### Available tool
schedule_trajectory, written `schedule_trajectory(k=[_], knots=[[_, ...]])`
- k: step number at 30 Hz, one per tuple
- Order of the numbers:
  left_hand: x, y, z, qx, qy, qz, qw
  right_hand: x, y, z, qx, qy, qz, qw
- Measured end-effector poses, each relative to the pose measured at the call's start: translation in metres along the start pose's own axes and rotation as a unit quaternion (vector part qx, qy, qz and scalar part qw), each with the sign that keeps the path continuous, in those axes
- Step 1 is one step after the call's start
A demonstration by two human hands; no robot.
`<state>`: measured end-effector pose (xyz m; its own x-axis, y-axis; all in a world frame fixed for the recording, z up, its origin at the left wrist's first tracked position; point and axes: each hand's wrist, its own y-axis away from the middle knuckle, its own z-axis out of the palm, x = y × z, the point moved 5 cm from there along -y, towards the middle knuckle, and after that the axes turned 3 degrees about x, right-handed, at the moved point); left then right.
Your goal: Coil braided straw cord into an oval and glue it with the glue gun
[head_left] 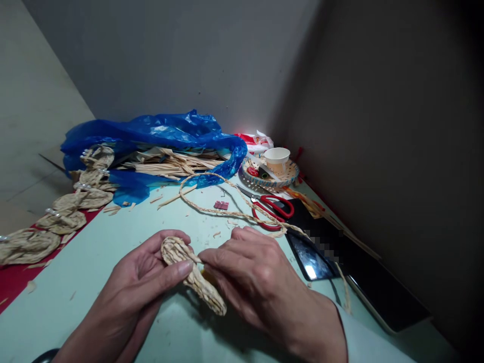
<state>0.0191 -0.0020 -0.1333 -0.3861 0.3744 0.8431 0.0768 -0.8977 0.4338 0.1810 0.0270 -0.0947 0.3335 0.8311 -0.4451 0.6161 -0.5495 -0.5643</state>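
My left hand (145, 277) is closed on a small coiled piece of braided straw (206, 292), its thumb pressing on the front face. The piece is pale, rounded at the top and narrower toward the lower right. My right hand (260, 282) pinches a strand of the straw braid at the piece's right side; part of the strand is hidden by the fingers. Something yellow shows below the right fingertips, too covered to name. A long loose straw braid (204, 209) loops over the table beyond my hands and runs back toward the right.
Red-handled scissors (270, 206) lie under the braid. A dark tablet or phone (312, 257) is at the right. A round basket (253, 176) holds a paper cup (277, 159). A blue plastic bag (151, 128) holds straw strips (162, 164). Coiled straw pieces (62, 219) line the left edge.
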Motion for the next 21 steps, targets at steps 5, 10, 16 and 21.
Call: schedule_trajectory(k=[5, 10, 16, 21], knots=[[0.002, 0.000, 0.000, 0.008, -0.001, 0.000, 1.000, -0.003, 0.001, 0.001, 0.013, 0.051, -0.029, 0.998], [0.002, 0.001, -0.002, 0.043, -0.012, 0.018, 0.999, -0.009, 0.001, -0.001, -0.015, 0.094, -0.061, 0.994], [0.000, -0.002, -0.010, 0.075, -0.108, 0.055, 0.990, -0.012, -0.002, -0.003, -0.049, 0.129, -0.062, 0.988], [0.001, -0.004, -0.014, 0.102, -0.169, 0.090, 0.976, -0.016, 0.002, 0.006, -0.056, 0.117, -0.018, 0.991]])
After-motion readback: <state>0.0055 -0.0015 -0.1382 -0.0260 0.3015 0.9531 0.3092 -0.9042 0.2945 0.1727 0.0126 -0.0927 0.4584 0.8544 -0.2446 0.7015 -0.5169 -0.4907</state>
